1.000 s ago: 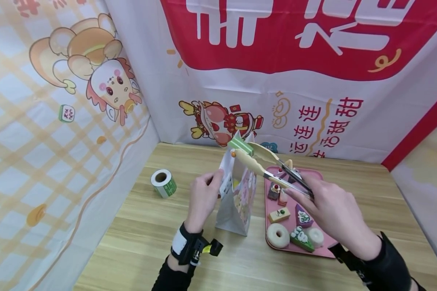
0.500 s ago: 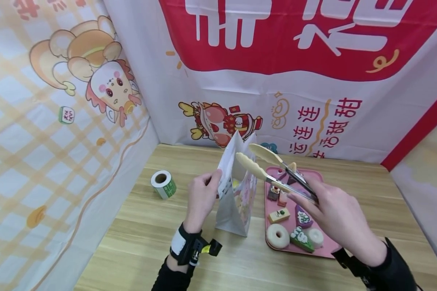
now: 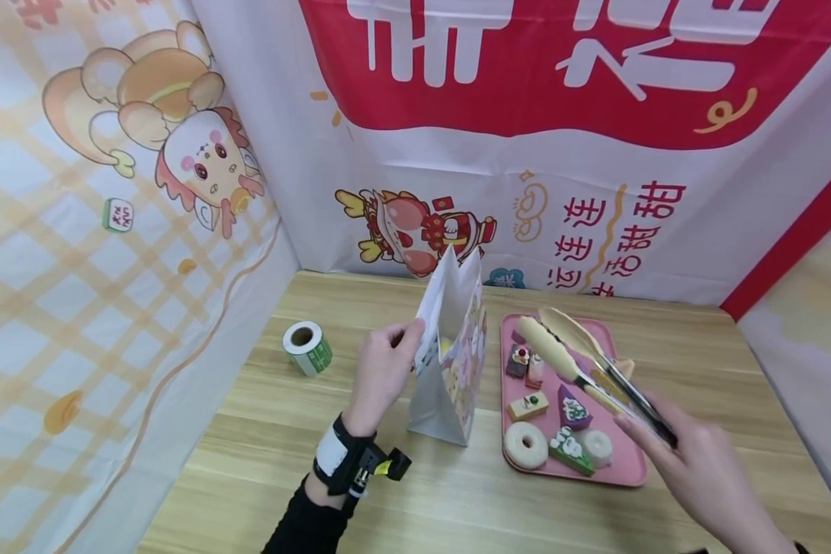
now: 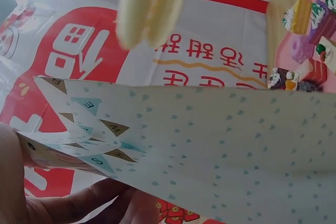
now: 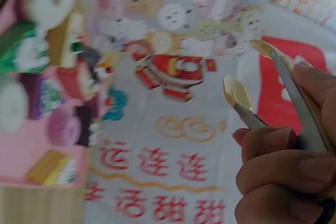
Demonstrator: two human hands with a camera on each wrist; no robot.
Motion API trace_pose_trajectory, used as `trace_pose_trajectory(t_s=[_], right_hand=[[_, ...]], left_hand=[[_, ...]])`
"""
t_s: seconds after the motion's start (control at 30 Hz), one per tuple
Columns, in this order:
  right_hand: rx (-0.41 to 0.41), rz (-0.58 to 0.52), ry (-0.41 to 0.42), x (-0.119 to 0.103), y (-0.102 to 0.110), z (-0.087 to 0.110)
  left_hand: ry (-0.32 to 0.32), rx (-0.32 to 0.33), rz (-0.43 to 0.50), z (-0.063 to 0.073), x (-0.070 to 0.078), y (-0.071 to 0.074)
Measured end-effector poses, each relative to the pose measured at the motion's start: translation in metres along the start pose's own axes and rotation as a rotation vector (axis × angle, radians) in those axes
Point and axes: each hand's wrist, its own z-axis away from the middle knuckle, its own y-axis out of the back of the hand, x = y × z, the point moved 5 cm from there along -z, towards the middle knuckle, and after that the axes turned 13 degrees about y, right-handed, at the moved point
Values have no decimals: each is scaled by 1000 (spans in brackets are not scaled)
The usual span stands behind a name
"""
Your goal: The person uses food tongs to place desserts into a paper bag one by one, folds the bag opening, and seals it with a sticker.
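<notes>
My left hand [image 3: 382, 368] pinches the upper left edge of a white patterned paper bag [image 3: 432, 404], which stands upright with its mouth open. A bit of something yellow [image 3: 446, 345] shows inside. In the left wrist view, the bag [image 4: 220, 150] spreads across the frame above my fingers [image 4: 79, 203]. My right hand [image 3: 695, 462] grips metal tongs [image 3: 552, 350] with cream tips, held over a pink tray [image 3: 623, 465] of miniature cakes. The tips stand apart with nothing between them, as the right wrist view of the tongs [image 5: 302, 98] also shows.
The tray holds a white donut [image 3: 515, 452], a green cake slice [image 3: 569, 454], a purple slice [image 3: 572, 412] and several other pieces. A roll of green-and-white labels [image 3: 312, 355] stands left of the bag. Printed cloth walls [image 3: 402, 169] rise behind and beside the wooden table [image 3: 249, 462].
A green piece held in the tongs above the bag's mouth is gone from them. My right hand has carried the tongs rightward, over the tray. My left hand keeps its pinch on the bag.
</notes>
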Motion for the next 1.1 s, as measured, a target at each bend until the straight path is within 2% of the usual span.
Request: trace_pose_trajectory(t_s=[0.13, 0.2, 0.3, 0.37, 0.53, 0.6, 0.67, 0.8, 0.97, 1.03, 1.1], right_hand=[[-174, 10, -134, 33, -16, 25], [-218, 19, -160, 46, -23, 35], [-220, 43, -149, 61, -30, 50], [-191, 70, -100, 67, -33, 59], [-299, 128, -89, 82, -44, 75], [-358, 135, -118, 87, -49, 81], [-383, 126, -133, 92, -52, 86], [-373, 131, -144, 96, -56, 96], [-174, 214, -20, 87, -56, 107], [-142, 231, -5, 86, -57, 110], [-150, 229, -20, 88, -58, 112]], left_hand=[[-16, -12, -49, 0, 2, 1], [-10, -17, -70, 0, 3, 2], [-2, -29, -84, 0, 4, 1], [2, -32, -85, 0, 3, 0], [-16, -34, -87, 0, 1, -2], [-21, -37, -89, 1, 0, -2], [-13, -45, -88, 1, 0, -3], [10, -57, -91, 0, -1, -3], [21, -59, -88, -1, -2, -4], [19, -59, -83, -1, -2, -4], [15, -58, -77, -1, -2, -4]])
